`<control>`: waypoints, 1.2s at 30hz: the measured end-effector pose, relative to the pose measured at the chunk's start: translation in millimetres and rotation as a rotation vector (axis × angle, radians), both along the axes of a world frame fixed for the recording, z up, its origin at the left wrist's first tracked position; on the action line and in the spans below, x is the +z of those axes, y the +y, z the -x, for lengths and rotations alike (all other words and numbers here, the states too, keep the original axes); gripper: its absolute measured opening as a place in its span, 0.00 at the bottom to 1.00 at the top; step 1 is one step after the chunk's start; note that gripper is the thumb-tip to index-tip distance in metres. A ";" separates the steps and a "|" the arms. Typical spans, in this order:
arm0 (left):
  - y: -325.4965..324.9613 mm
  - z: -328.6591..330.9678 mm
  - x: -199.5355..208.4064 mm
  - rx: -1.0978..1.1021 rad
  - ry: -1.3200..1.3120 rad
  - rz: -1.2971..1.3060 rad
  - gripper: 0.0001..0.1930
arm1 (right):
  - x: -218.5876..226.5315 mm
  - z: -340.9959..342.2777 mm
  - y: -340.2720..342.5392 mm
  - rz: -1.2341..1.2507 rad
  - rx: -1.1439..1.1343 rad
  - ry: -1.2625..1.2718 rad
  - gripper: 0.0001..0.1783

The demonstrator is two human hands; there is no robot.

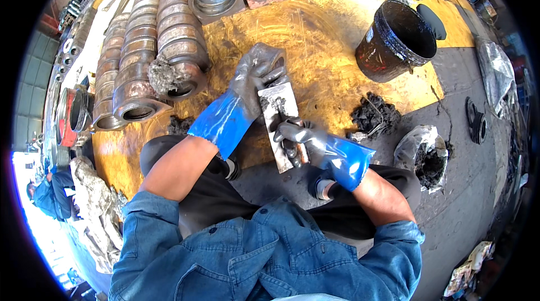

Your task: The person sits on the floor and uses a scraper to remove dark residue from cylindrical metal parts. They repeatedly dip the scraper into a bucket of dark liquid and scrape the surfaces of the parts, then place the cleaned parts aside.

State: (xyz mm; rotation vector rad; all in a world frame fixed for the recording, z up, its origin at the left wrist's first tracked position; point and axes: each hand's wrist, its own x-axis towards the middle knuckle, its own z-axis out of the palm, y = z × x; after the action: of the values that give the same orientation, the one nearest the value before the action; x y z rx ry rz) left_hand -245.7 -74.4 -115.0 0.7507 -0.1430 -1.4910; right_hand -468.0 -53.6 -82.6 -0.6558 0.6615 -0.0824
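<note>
Both my hands wear grease-darkened gloves with blue cuffs. My left hand [252,79] is closed around a grey metal part [277,60], which is mostly hidden behind the glove. My right hand [298,139] has its fingers wrapped round a long, flat, pale plate [270,104] smeared with black grease. The plate's upper end lies close against the left glove; whether they touch, I cannot tell. Below my hands are my bent knees and the dark floor.
Rows of rusty metal cylinders with flanges [138,84] stand at the left, a grey rag [165,75] on one. At the right are a black bucket [376,53], a heap of black greasy scraps [378,114] and a plastic bag [406,146]. A yellow sheet [315,25] covers the floor ahead.
</note>
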 end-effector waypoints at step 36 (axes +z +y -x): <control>13.1 -71.3 64.6 0.093 0.135 0.027 0.46 | -61.0 556.7 -58.4 0.995 -0.826 1.856 0.16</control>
State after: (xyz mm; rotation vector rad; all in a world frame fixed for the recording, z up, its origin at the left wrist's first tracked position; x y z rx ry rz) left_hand -174.4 -61.3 -50.4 0.6246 -0.0262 -1.4436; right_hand -1024.7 -112.0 -143.5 -1.2966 2.7791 -0.6388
